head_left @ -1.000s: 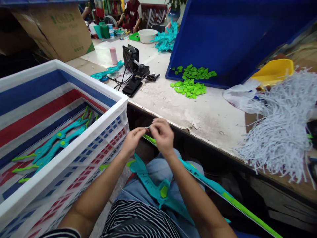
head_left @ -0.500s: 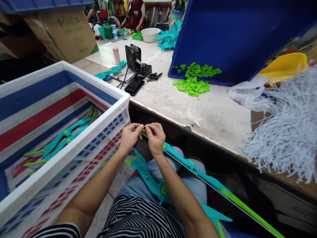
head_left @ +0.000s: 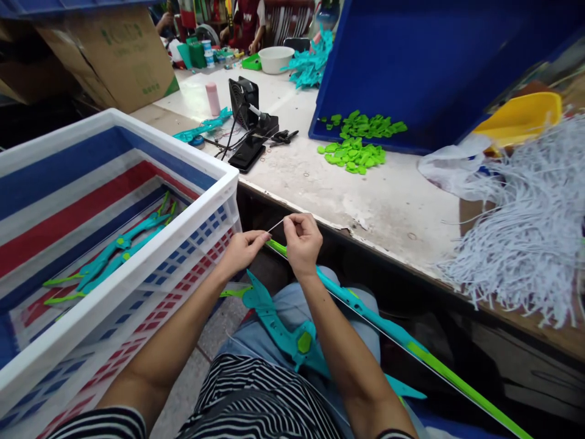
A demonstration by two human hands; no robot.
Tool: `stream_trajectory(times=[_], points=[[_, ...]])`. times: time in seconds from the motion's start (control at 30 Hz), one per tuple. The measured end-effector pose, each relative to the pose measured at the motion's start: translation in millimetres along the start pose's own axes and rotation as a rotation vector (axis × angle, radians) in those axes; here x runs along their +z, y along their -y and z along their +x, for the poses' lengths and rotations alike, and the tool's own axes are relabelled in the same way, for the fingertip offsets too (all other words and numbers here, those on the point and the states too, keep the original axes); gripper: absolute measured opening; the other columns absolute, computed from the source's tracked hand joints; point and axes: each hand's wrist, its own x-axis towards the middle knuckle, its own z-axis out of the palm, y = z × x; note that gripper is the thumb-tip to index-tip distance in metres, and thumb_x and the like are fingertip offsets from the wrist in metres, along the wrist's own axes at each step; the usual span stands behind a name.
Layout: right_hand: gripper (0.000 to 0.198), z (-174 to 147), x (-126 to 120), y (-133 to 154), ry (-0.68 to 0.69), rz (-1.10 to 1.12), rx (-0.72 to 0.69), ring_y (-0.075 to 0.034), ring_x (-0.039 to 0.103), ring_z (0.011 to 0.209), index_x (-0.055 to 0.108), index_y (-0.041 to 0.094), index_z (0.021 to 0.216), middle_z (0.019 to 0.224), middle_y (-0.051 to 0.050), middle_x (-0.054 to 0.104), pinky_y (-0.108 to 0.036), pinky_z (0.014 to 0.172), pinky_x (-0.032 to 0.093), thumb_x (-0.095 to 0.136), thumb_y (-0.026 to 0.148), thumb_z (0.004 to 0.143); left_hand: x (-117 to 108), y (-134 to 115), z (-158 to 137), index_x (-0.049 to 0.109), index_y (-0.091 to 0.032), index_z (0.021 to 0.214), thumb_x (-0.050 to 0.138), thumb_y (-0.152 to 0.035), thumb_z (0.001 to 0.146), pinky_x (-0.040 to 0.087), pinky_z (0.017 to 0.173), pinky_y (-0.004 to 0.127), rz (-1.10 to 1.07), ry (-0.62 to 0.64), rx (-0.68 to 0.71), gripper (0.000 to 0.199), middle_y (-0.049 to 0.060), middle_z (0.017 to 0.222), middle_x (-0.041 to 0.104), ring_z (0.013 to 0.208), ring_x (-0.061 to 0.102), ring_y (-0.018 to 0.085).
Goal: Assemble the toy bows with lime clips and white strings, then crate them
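A long teal and green plastic toy bow lies slantwise over my lap, with a white string along its lower side. My left hand is closed at its green upper tip, pinching the white string; whether it also grips the tip is hidden. A short length of that string runs taut up to my right hand, whose thumb and fingers pinch its end. Beneath my forearms, a second teal piece with a green hexagonal inset rests on my thighs.
At left stands a white plastic crate lined with striped cloth, holding teal-green bows. The worktable carries a black fan, a phone, green pieces, a tilted blue bin and bundled white strings. A person is across the table.
My hands, close together before, are now apart. The right hand has moved up and right, drawing the string straight between them. The left hand stays near the bow's tip.
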Motion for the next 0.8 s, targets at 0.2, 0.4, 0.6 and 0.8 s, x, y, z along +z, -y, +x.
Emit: stream_trajectory(times=[0.2,0.4,0.6,0.8], points=[[0.012,-27,3,4,0.17,0.025,-0.243,-0.021,0.055,0.1,0.063,0.023,0.077,0.081,-0.003,0.055,-0.04,0.088,0.048,0.056,0.021,0.085,5,-9,7,0.067,-0.013,0.073,0.073,-0.035,0.064,0.044,0.052,0.02,-0.208,-0.018,-0.126,0.025,0.007,0.082,0.07,0.065,0.06,0.013],[0.009,-37,16,-12,0.069,0.093,-0.03,-0.015,0.057,0.083,0.064,0.02,0.078,0.085,-0.003,0.054,-0.03,0.074,0.05,0.058,0.022,0.084,7,-10,3,0.063,-0.018,0.078,0.06,-0.019,0.076,0.047,0.064,0.022,0.35,-0.218,0.215,0.004,0.003,0.08,0.069,0.071,0.063,0.014],[0.011,-29,23,-11,-0.048,0.093,0.026,-0.013,0.055,0.074,0.067,0.019,0.079,0.083,-0.002,0.053,-0.025,0.064,0.049,0.059,0.025,0.084,7,-6,3,0.062,-0.014,0.077,0.064,-0.032,0.073,0.046,0.046,0.021,0.049,-0.177,0.102,0.018,0.0,0.057,0.063,0.047,0.058,0.011],[0.016,-24,24,-14,-0.026,0.052,-0.095,-0.012,0.056,0.075,0.071,0.021,0.087,0.081,-0.002,0.055,-0.025,0.067,0.049,0.055,0.024,0.088,1,-20,7,0.065,-0.01,0.072,0.074,-0.033,0.061,0.049,0.043,0.022,-0.043,-0.065,-0.064,0.028,0.001,0.047,0.061,0.042,0.058,0.013]])
